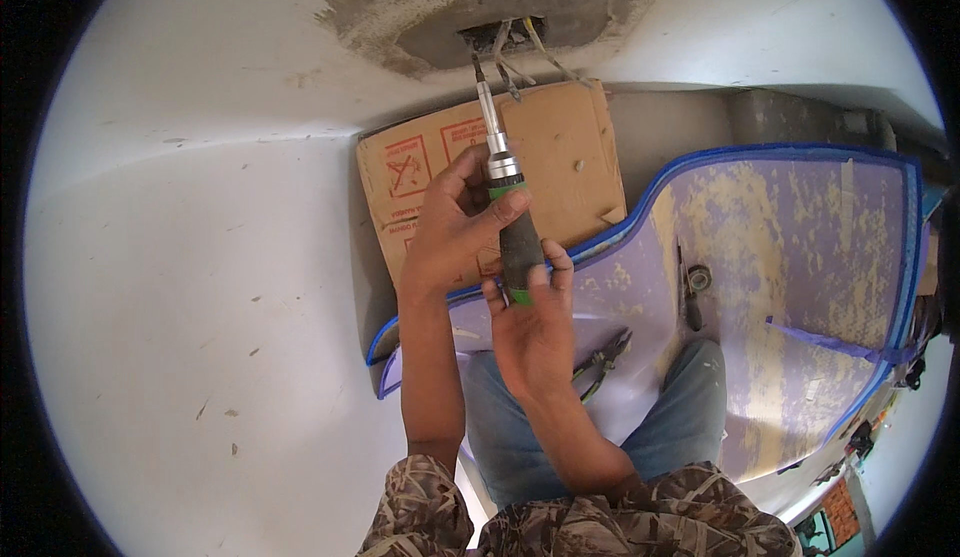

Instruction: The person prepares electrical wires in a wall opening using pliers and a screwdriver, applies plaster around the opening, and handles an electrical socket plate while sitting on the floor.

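Both hands hold a screwdriver with a black and green handle and a silver shaft. My left hand is closed around the upper handle, thumb across its front. Below it, the fingers of my right hand curl around the handle's butt end. The shaft points away from me, its dark tip at the left end of a wall opening. I cannot tell whether the tip touches anything inside. Several wires hang out of this opening, right of the tip. Rough grey plaster surrounds it.
A cardboard box lies below the opening. On the purple, blue-edged mat are pliers, a dark slim tool and a small roll. My knees rest nearby. White wall stands at left.
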Demonstrator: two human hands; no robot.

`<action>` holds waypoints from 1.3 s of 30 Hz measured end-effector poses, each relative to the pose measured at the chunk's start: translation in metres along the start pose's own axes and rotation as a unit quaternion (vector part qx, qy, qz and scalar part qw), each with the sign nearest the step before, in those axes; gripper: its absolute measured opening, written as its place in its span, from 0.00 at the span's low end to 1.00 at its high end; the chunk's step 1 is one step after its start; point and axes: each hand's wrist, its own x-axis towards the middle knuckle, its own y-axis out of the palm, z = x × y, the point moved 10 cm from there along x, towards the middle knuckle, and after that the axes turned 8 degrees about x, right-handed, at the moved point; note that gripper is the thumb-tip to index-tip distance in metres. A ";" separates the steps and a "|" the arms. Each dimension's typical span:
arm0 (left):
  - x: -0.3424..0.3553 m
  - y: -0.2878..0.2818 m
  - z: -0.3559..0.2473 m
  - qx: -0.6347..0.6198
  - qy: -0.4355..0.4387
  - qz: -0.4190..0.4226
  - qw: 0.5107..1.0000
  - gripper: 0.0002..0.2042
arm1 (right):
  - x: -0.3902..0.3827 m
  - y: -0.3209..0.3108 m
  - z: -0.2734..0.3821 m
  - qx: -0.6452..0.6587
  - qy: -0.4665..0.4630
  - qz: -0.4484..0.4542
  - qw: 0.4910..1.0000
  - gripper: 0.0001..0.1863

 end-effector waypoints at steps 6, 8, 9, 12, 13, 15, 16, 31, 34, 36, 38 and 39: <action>0.000 0.003 -0.001 -0.289 -0.003 0.009 0.957 0.31 | 0.005 -0.001 -0.015 0.097 0.197 0.237 0.946 0.19; 0.003 0.007 0.000 -0.347 -0.011 0.024 0.938 0.31 | 0.013 -0.003 -0.012 0.048 0.112 0.153 0.981 0.20; 0.003 0.006 0.000 -0.218 -0.009 0.021 0.976 0.31 | 0.011 0.000 -0.007 0.018 0.048 0.085 0.995 0.21; -0.002 0.004 0.000 0.035 -0.013 0.000 0.999 0.33 | 0.009 -0.006 0.001 0.005 -0.005 0.010 1.000 0.19; -0.003 -0.001 0.001 0.022 -0.021 -0.017 0.999 0.32 | 0.008 -0.006 -0.001 0.013 0.003 0.009 1.000 0.19; -0.003 -0.002 0.003 -0.081 -0.021 -0.030 0.996 0.31 | 0.004 0.000 -0.012 0.092 0.151 0.146 0.973 0.17; -0.001 0.001 0.009 -0.169 -0.015 -0.025 0.985 0.31 | 0.000 0.002 -0.017 0.130 0.221 0.211 0.943 0.17; -0.003 0.017 -0.001 -0.385 -0.030 -0.028 0.922 0.30 | 0.007 -0.006 -0.012 0.092 0.205 0.238 0.945 0.17; 0.003 0.012 -0.002 -0.137 0.012 -0.006 0.990 0.29 | 0.009 -0.003 0.006 -0.040 0.006 0.081 0.996 0.17; 0.001 0.008 0.004 0.005 0.019 -0.003 1.000 0.29 | 0.005 0.000 0.009 -0.062 -0.034 0.038 0.997 0.16; -0.001 0.005 0.002 -0.007 -0.010 -0.017 1.000 0.28 | 0.005 0.006 -0.002 -0.023 0.050 0.092 0.994 0.15; -0.003 0.007 0.003 -0.098 -0.010 -0.021 0.995 0.28 | 0.005 0.006 -0.003 0.013 0.132 0.150 0.980 0.15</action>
